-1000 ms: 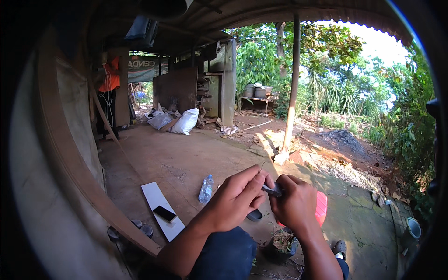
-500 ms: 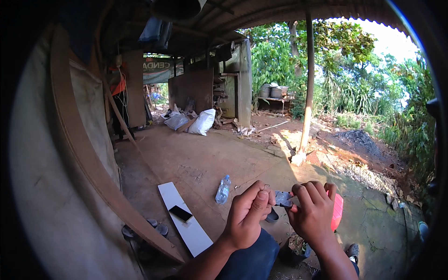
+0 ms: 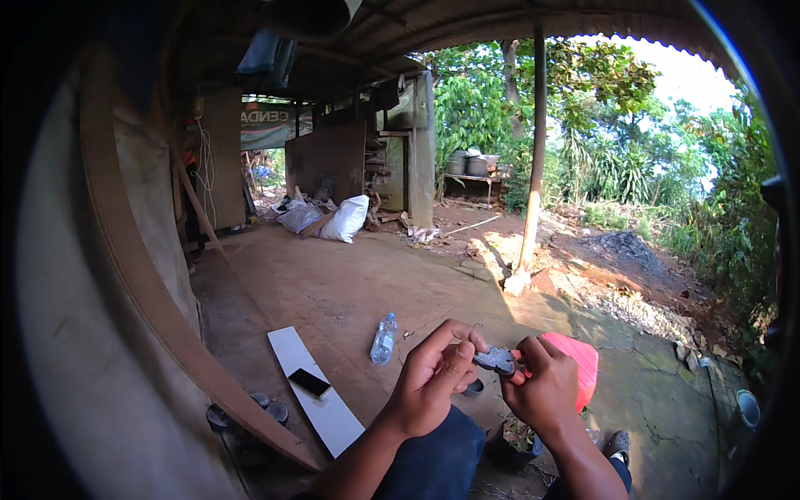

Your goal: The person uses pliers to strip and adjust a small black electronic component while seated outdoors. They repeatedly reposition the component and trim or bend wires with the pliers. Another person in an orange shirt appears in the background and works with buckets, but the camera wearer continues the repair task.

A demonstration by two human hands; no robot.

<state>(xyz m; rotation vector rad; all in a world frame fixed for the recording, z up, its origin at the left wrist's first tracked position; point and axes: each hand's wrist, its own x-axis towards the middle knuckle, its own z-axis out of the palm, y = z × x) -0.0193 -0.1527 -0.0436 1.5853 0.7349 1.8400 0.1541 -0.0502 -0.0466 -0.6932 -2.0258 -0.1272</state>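
Observation:
My left hand (image 3: 433,379) pinches a thin bent wire (image 3: 473,331) between thumb and index finger. Just beside it, the dark jaws of red-handled pliers (image 3: 500,360) reach toward those fingertips; whether they touch the wire is hard to tell. My right hand (image 3: 542,383) is closed on the pliers' handles. Below the hands are my dark-clad knee (image 3: 429,462) and a dark pot with a small plant (image 3: 514,442). A red container (image 3: 577,358) sits behind my right hand.
A phone (image 3: 310,382) rests on a white board (image 3: 337,427), near a plastic bottle (image 3: 383,339). A curved wooden plank (image 3: 167,304) leans along the left. Sacks (image 3: 344,218) lie farther back; a post (image 3: 530,233) supports the roof. A bucket (image 3: 747,408) is at right.
Over the last second both hands dropped slightly in view and the pliers turned to show their jaws. The orange-clad person at back left is now mostly hidden.

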